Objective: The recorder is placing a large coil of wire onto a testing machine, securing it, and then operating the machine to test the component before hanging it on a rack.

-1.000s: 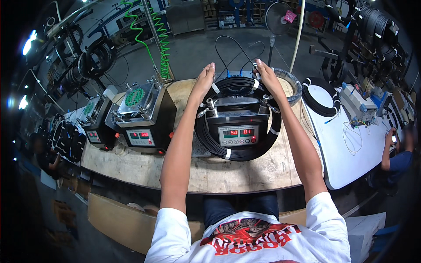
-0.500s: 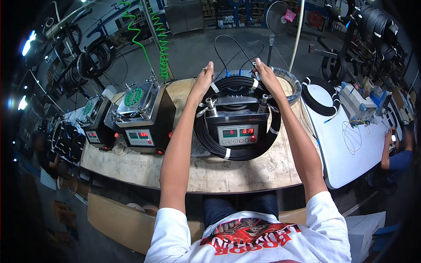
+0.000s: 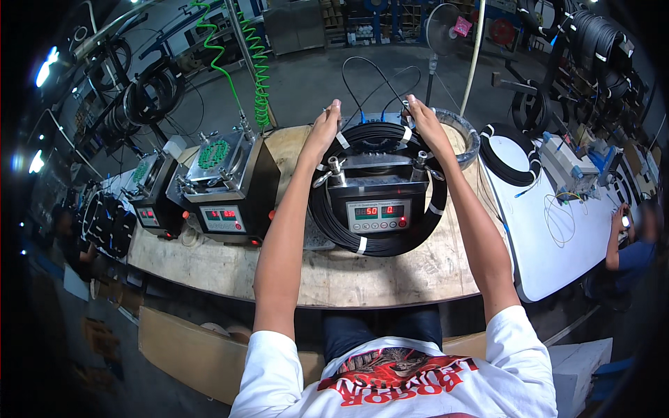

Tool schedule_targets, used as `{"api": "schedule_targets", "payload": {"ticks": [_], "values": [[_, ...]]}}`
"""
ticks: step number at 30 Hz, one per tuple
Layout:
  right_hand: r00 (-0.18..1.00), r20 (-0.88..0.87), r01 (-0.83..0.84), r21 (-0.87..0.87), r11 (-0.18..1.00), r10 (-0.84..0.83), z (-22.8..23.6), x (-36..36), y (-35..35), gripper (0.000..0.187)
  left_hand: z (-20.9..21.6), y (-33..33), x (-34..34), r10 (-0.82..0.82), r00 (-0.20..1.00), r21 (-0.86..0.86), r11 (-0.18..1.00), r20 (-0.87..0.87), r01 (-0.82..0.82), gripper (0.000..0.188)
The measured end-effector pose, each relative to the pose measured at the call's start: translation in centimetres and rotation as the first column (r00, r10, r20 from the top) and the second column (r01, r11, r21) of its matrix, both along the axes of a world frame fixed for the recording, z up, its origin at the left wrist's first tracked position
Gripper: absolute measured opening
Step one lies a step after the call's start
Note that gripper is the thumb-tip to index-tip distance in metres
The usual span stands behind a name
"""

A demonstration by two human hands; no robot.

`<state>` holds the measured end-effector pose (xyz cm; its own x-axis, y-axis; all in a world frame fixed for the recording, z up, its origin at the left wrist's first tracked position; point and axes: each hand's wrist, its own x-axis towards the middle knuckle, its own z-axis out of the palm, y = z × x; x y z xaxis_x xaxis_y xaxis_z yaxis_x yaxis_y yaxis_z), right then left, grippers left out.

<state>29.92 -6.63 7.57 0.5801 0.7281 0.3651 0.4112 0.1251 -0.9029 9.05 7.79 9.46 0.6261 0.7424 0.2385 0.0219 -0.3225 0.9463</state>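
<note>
Left hand, right hand flanked black coil; fingers mostly hidden, couldn't tell opening or hold; even support seemed best.

The left arm and right arm, nearly straight, reach up from the lower frame to the left hand and right hand, level and apart at upper centre, grip unclear.

Left hand and right hand at far edge of black cable coil looped around machine with lit red display, on wooden table.
</note>
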Motion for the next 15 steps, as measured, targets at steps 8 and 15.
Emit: {"api": "schedule_targets", "payload": {"ticks": [8,15], "values": [[0.999,0.017,-0.029,0.036,0.999,0.029,0.5,-0.6,-0.2,0.059,-0.5,0.4,0.0,0.063,0.997,0.002,0.998,-0.047,-0.063,0.06],[1.0,0.023,-0.021,0.054,0.998,0.02,-0.4,0.6,0.4,0.058,-0.3,0.3,0.1,0.03,0.998,0.024,0.999,-0.057,-0.029,0.06]]}}
